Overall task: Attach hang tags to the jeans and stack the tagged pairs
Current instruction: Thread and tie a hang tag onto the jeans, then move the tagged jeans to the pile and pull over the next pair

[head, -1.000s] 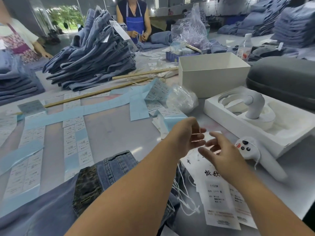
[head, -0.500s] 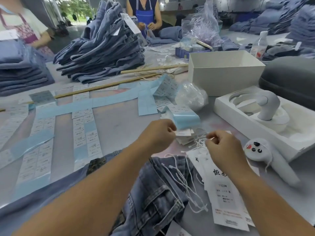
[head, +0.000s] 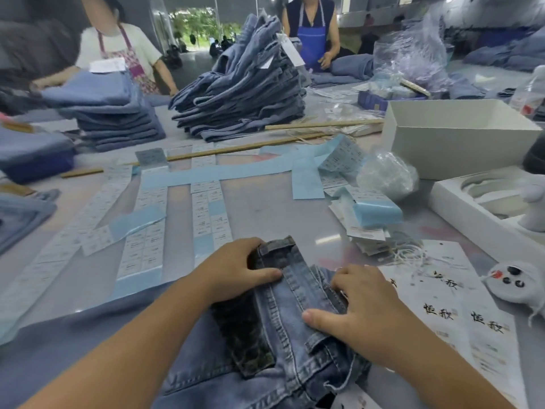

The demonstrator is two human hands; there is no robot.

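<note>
A pair of blue jeans [head: 283, 329] lies in front of me, waistband end pointing away, with a dark patterned patch on it. My left hand [head: 236, 270] grips the waistband's left side, fingers curled over its far edge and thumb flat on the denim. My right hand [head: 356, 305] presses on the waistband's right side, thumb stretched across the fabric. White hang tags [head: 454, 314] with black characters lie to the right, with loose white strings [head: 410, 255] just beyond them. A tall stack of folded jeans [head: 241, 93] stands further back.
Blue and white label strips [head: 206, 208] cover the table ahead. To the right are an open white box [head: 460, 143], a white tray [head: 472, 211], a white controller [head: 519, 281] and a clear plastic bag [head: 386, 175]. Wooden sticks [head: 244, 147] lie across. Two people work opposite.
Both hands left the strings by the hang tags and came down onto the jeans' waistband. The view has swung left and downward.
</note>
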